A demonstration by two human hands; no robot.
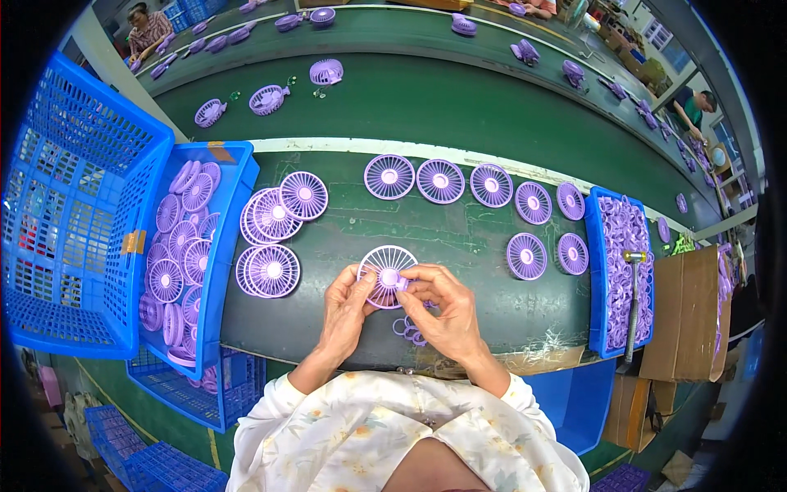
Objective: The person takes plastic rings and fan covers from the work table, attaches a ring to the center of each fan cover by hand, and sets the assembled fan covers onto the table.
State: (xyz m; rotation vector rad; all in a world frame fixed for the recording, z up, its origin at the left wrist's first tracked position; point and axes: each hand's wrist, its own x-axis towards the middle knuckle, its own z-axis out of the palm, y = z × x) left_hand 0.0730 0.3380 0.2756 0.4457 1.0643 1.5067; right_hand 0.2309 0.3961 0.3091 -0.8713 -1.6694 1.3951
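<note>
A round purple fan grille (pixel 384 261) lies on the dark green table (pixel 459 238) in front of me. My left hand (pixel 346 307) grips its lower left edge. My right hand (pixel 443 307) pinches a small purple part (pixel 402 283) against the grille's hub. A few small purple ring pieces (pixel 407 330) lie on the table just under my right hand.
Stacked purple grilles (pixel 275 238) sit left of my hands, and a row of single grilles (pixel 459 182) lies along the far edge. A blue bin of grilles (pixel 184 246) stands left, a blue tray of small purple parts (pixel 623 275) right. Beyond, a green conveyor (pixel 459 98) carries purple fans.
</note>
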